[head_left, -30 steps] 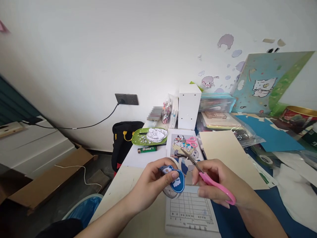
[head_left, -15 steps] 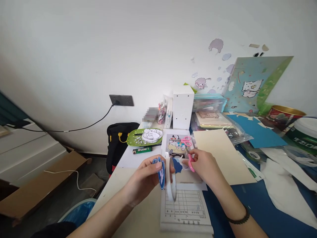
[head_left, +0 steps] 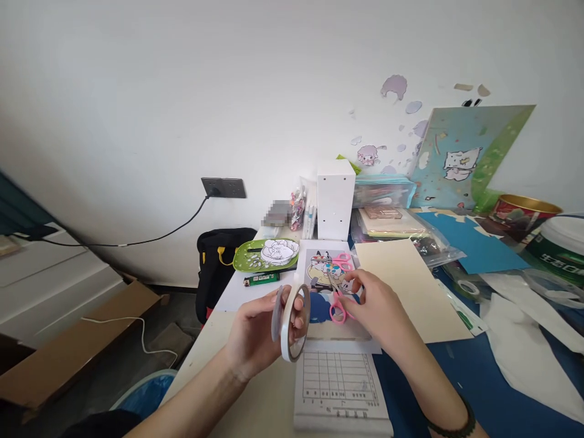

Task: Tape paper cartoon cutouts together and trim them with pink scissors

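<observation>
My left hand (head_left: pixel 255 331) is closed around a white roll of tape (head_left: pixel 294 322), held upright with its hole facing me, together with a flat cut-out piece (head_left: pixel 276 313) seen edge-on beside it. My right hand (head_left: pixel 371 307) rests on the table with its fingers on the pink scissors (head_left: pixel 336 299), which lie on a cartoon picture sheet (head_left: pixel 326 274). A second pair of pink scissors (head_left: pixel 342 261) lies further back on the same sheet. A blue cut-out (head_left: pixel 319 307) lies under the scissors.
A printed form pad (head_left: pixel 340 383) lies at the near edge. Behind are a green tray (head_left: pixel 246 258) with white cut-outs, a green lighter (head_left: pixel 261 279), a white box (head_left: pixel 335 201), a cream sheet (head_left: pixel 406 286), blue paper, tape, tins and plastic bags at right.
My right hand has lowered the pink scissors from a raised position onto the picture sheet. My left hand has turned the tape roll and the blue cut-out so the roll's hole faces me.
</observation>
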The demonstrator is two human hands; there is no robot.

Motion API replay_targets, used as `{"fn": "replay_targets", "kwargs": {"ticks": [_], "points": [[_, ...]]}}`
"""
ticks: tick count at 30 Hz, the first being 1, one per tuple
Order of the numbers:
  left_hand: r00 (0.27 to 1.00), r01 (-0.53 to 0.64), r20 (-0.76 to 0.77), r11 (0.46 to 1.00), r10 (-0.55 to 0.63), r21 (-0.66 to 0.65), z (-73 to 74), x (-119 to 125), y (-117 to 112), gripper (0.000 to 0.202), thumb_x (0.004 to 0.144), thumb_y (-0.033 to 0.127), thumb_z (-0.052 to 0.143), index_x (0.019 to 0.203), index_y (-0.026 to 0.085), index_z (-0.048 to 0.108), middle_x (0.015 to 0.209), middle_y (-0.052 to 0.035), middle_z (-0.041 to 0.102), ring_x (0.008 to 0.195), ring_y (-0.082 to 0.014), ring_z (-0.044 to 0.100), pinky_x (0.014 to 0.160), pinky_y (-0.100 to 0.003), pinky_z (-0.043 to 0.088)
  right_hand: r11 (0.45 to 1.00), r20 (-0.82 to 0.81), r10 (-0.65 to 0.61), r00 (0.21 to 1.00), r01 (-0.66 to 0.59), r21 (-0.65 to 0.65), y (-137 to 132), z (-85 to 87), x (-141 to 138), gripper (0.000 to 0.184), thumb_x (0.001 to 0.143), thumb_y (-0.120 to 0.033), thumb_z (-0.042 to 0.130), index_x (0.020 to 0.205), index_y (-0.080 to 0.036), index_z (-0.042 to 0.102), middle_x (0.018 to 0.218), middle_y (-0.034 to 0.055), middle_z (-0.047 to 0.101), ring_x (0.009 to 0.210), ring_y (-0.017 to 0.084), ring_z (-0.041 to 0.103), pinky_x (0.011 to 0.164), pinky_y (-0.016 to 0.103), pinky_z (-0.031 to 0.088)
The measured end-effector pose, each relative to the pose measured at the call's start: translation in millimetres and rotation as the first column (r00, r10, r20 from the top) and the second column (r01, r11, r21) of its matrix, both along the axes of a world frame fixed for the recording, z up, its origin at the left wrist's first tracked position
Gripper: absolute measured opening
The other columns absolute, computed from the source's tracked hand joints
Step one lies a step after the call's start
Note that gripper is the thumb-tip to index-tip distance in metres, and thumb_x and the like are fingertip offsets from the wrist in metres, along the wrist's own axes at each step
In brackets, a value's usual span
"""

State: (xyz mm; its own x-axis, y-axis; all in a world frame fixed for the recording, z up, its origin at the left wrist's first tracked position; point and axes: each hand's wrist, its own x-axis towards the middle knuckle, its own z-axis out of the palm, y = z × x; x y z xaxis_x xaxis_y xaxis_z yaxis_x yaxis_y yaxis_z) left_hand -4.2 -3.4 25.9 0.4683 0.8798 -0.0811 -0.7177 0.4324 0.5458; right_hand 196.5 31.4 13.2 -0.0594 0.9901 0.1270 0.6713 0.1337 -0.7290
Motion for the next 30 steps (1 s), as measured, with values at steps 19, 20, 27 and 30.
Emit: {"fn": "replay_targets", "kwargs": {"ticks": [19, 20, 27, 30], "points": [[0.868, -0.204, -0.378, 0.926, 0.321, 0.319, -10.2, -0.4, 5.9, 0.009, 0.066, 0.020, 0.078, 0.061, 0.024, 0.071, 0.104, -0.0017, 0.073, 0.098, -0.0218, 0.064, 0.087, -0.035, 0.044, 0.939, -0.582, 0.315, 0.749, -0.333, 0.080, -30.2, 17.4, -23.3, 0.028, 0.091, -0.038, 0.046, 0.074, -0.019, 0.057, 0.078, 0.0023, 0.061, 0.079, 0.017, 0.057, 0.071, 0.028, 0.041], [0.816, -0.228, -0.427, 0.895, 0.391, 0.385, -9.6, -1.5, 6.4, 0.009, 0.067, 0.020, 0.077, 0.061, 0.025, 0.072, 0.110, -0.0019, 0.071, 0.101, -0.0233, 0.063, 0.087, -0.035, 0.044, 0.957, -0.633, 0.252, 0.732, -0.288, 0.048, -28.2, 15.9, -22.4, 0.030, 0.092, -0.041, 0.044, 0.075, -0.019, 0.055, 0.078, 0.0031, 0.062, 0.078, 0.017, 0.058, 0.069, 0.028, 0.042], [0.287, -0.105, -0.524, 0.570, 0.802, 0.815, -3.5, -0.3, 0.3, 0.021, 0.079, 0.015, 0.063, 0.081, 0.031, 0.077, 0.122, -0.0050, 0.064, 0.114, -0.0278, 0.053, 0.091, -0.039, 0.041, 0.942, -0.794, 0.140, 0.591, -0.326, -0.076, -25.4, 6.5, -28.2, 0.027, 0.087, -0.046, 0.052, 0.086, -0.019, 0.050, 0.080, 0.0017, 0.062, 0.070, 0.014, 0.061, 0.067, 0.028, 0.047], [0.209, -0.024, -0.490, 0.505, 0.846, 0.863, -4.2, 2.2, -3.1, 0.025, 0.078, 0.013, 0.064, 0.084, 0.033, 0.077, 0.122, -0.0048, 0.064, 0.112, -0.0279, 0.053, 0.089, -0.040, 0.041, 0.923, -0.817, 0.153, 0.556, -0.376, -0.083, -26.2, 3.4, -32.7, 0.031, 0.077, -0.038, 0.067, 0.095, -0.021, 0.049, 0.082, -0.0006, 0.060, 0.077, 0.016, 0.062, 0.075, 0.031, 0.049]]}}
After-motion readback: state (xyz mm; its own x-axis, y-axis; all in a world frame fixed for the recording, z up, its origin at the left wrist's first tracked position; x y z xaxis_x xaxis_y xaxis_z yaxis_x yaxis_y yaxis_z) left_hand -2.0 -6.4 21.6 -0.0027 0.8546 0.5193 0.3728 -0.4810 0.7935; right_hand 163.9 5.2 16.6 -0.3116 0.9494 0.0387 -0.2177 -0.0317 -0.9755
